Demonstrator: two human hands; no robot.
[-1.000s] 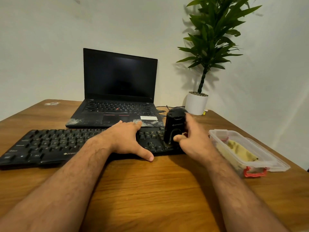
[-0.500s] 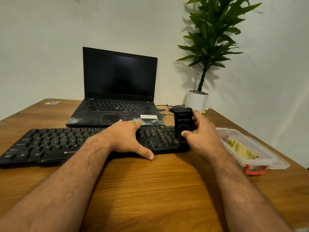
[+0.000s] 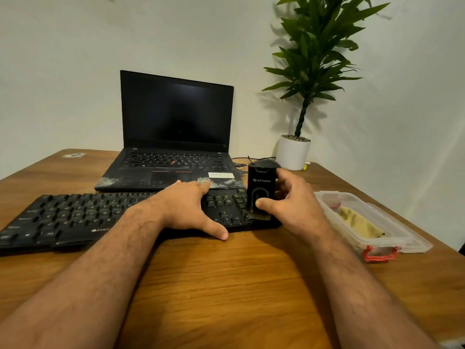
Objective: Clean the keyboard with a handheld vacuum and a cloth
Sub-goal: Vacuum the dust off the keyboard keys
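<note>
A black keyboard [image 3: 75, 217] lies across the wooden table in front of me. My left hand [image 3: 186, 207] rests flat on its right half, fingers straight and thumb spread toward the front edge. My right hand [image 3: 292, 205] grips a small black handheld vacuum [image 3: 261, 187], which stands upright on the keyboard's right end with its nozzle down on the keys. A yellow cloth [image 3: 359, 222] lies inside a clear plastic box [image 3: 392, 238] to the right of that hand.
An open black laptop [image 3: 176, 137] with a dusty palm rest stands just behind the keyboard. A potted plant in a white pot [image 3: 293, 152] is at the back right, with cables beside it. The box's lid [image 3: 420, 245] lies against its far side.
The vacuum moved right along the keyboard's right end, lifted upright, then came down again onto the keys. My left hand stayed in place.
</note>
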